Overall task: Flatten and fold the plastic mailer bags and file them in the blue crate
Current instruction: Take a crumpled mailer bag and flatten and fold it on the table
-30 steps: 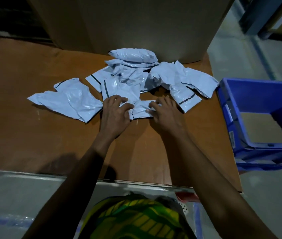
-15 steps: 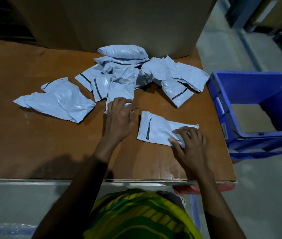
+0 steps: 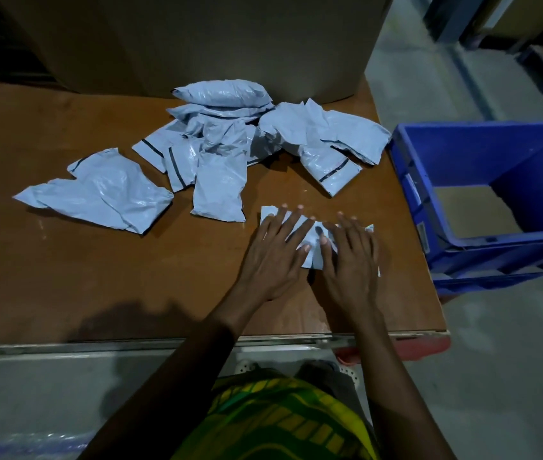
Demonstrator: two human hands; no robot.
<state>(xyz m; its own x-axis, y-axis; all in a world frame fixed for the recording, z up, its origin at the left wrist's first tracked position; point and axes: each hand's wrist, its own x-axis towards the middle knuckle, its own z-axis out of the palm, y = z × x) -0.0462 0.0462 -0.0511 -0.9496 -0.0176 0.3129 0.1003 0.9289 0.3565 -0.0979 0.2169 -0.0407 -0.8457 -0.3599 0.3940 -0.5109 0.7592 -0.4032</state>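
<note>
I see left hand [image 3: 273,257] and right hand [image 3: 349,260] pressing one mailer bag [image 3: 306,232] flat — fingers [image 3: 288,224] straight, gripping nothing — blue crate [image 3: 462,151] at three o'clock.

One wide-angle view, worn on the person's head, looks forward and steeply down from close above the desk [image 3: 97,277], which fills the middle of the frame. The person's own clothing [image 3: 280,419] shows at bottom centre. The blue crate [image 3: 482,147] is cut by the right edge, with floor [image 3: 502,376] at lower right.

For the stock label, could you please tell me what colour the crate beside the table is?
Blue; the head view shows the crate best.
</note>
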